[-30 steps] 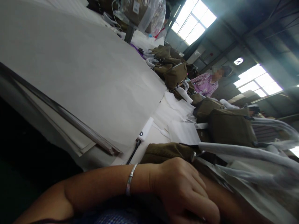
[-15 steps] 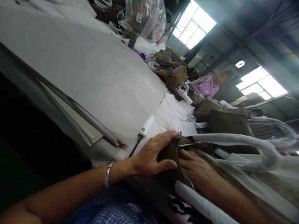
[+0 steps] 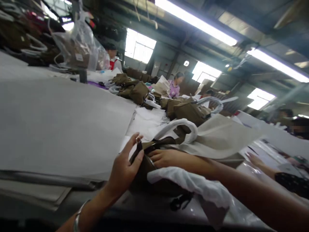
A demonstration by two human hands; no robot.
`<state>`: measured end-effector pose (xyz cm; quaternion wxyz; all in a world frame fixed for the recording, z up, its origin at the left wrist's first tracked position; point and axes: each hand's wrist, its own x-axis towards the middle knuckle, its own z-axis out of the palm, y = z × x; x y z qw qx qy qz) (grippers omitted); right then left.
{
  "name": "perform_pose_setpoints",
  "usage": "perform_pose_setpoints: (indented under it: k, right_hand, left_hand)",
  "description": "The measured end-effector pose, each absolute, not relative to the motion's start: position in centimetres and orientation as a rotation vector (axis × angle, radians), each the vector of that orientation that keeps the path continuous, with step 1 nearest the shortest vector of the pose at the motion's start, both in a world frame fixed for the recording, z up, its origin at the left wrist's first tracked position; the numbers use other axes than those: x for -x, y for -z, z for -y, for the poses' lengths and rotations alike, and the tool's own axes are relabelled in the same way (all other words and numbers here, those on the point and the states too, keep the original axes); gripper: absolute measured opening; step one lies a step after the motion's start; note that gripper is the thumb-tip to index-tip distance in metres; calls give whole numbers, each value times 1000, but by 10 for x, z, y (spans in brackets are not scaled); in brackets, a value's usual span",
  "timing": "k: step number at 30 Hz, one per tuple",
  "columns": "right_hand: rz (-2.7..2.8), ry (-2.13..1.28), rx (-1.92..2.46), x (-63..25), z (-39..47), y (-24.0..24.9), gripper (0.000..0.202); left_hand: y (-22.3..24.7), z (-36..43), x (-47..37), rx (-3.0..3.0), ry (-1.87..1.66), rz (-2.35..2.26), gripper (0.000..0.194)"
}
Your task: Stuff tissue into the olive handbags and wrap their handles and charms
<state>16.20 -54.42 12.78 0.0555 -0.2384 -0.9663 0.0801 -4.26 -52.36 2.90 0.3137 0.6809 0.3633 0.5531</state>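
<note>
A brown handbag [image 3: 141, 175] lies on the table in front of me, its zipped top parted and its handles wrapped in white paper. My left hand [image 3: 125, 166] pinches the bag's near-left end between thumb and fingers, beside a small metal fitting at the corner. Into the opening reaches my right hand [image 3: 164, 158], fingers stretched out, their tips hidden inside. One wrapped handle [image 3: 190, 180] droops over the front side below my right forearm. The other wrapped handle [image 3: 180, 124] stands up behind the opening.
Large pale sheets [image 3: 60, 129] cover the table at left. More brown bags [image 3: 188, 111] are heaped beyond. Thin paper [image 3: 224, 135] lies behind my right arm. A co-worker's hand [image 3: 257, 161] is at right. A plastic-wrapped item [image 3: 79, 48] hangs at a post.
The view has levelled and swung right. My right hand remains in the bag's opening, and my left hand still holds its end. A co-worker's hand now shows at right.
</note>
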Motion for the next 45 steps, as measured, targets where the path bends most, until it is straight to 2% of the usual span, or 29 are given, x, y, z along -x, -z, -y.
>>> perform_pose_setpoints:
  k: [2,4,6,8,9,10,12,13,15,18,19,21,23,25,28,29,32,33,34,35,36,40,41,43,45]
  right_hand:
    - [2766,-117,832,-192,566,-152,27]
    - [2465,214,1059,-228,602,-170,30]
    - [2111,577,1298,-264,644,-174,30]
    - [1781,720,1557,-295,682,-161,29]
    - [1651,673,1701,-307,697,-149,35]
    - [1552,542,1832,-316,708,-135,46]
    - [1390,126,1965,-326,719,-105,68]
    - [1316,-90,1957,-327,721,-91,76]
    - [1188,-425,1853,-326,720,-68,87]
    - [1077,-687,1708,-324,715,-47,102]
    - [1058,-739,1674,-324,715,-43,107]
    - [1006,-781,1637,-328,716,-42,112]
    - [886,-817,1554,-330,719,-49,103]
    - [729,-925,1373,-330,721,-62,87]
    - [595,-1092,1045,-326,718,-83,76]
    - [576,-1111,977,-325,714,-88,76]
    - [520,-1088,911,-323,700,-98,72]
    - [513,-1052,929,-323,695,-100,71]
    - [520,-1011,953,-323,691,-101,68]
    - [541,-971,961,-322,688,-102,65]
    - [568,-941,950,-321,685,-102,62]
    - [580,-894,883,-312,685,-95,47]
    - [584,-857,914,-311,685,-91,45]
    - [606,-743,1020,-311,682,-82,53]
    - [622,-649,1095,-313,675,-72,72]
  left_hand:
    - [-52,524,45,-2007,-1619,-985,55]
    - [-83,527,39,-2242,-1671,-742,41]
    - [-115,531,26,-2418,-1442,-354,31]
    - [-144,534,5,-2523,-1058,-121,30]
    - [-155,534,-8,-2573,-882,-79,39]
    - [-163,534,-23,-2629,-738,-60,57]
    - [-171,531,-54,-2743,-531,-49,98]
    - [-172,530,-69,-2789,-463,-46,112]
    - [-170,526,-94,-2835,-380,-73,126]
    - [-170,522,-112,-2807,-248,-65,132]
    - [-174,521,-112,-2778,-172,-17,126]
    - [-184,521,-105,-2677,15,155,98]
    - [-196,521,-97,-2614,120,220,66]
    - [-204,523,-93,-2682,50,120,54]
    - [-208,532,-97,-2853,-114,-28,51]
    - [-207,538,-100,-2874,-93,-8,60]
    - [-197,561,-111,-2885,105,64,116]
    - [-191,569,-114,-2898,140,34,129]
    - [-185,576,-117,-2918,140,-29,134]
    - [-178,581,-120,-2933,105,-93,131]
    - [-173,583,-122,-2930,34,-153,119]
    - [-166,567,-124,-2627,-463,-340,47]
    - [-167,558,-123,-2518,-562,-447,37]
    - [-172,542,-123,-2315,-656,-677,45]
    - [-175,529,-123,-2098,-604,-789,49]
